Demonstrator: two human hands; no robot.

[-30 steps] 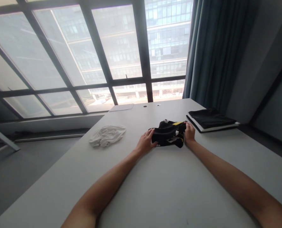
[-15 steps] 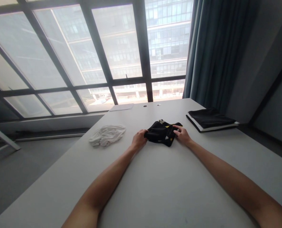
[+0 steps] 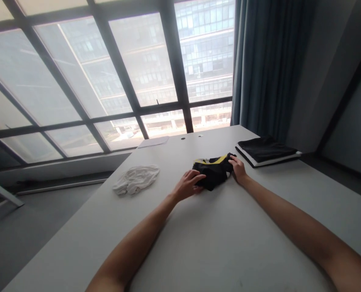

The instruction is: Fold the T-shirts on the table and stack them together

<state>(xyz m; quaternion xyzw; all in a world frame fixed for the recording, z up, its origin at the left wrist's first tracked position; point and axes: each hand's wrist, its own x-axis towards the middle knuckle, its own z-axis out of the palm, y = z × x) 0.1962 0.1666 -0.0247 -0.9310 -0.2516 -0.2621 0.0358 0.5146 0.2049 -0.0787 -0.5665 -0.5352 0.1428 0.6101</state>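
Note:
A bunched black garment (image 3: 213, 174) with yellow and white parts rests on the white table (image 3: 198, 239), between my two hands. At its left end, my left hand (image 3: 189, 185) grips the cloth, thumb below and fingers on top. My right hand (image 3: 238, 168) pinches the cloth at the upper right end. What kind of garment it is cannot be made out while it is crumpled. To the left lies a crumpled white cloth (image 3: 137, 178), apart from both hands.
A folded stack of black and white cloth (image 3: 267, 150) lies at the table's right edge. A flat white sheet (image 3: 153, 142) lies at the far left corner. Near the far edge is a dark round hole (image 3: 183, 138). Windows and a blue curtain (image 3: 265, 65) stand behind.
The black garment has been turned and shifted slightly, so a yellow band shows along its far side. My left hand has moved right over its left end; my right hand has shifted slightly right.

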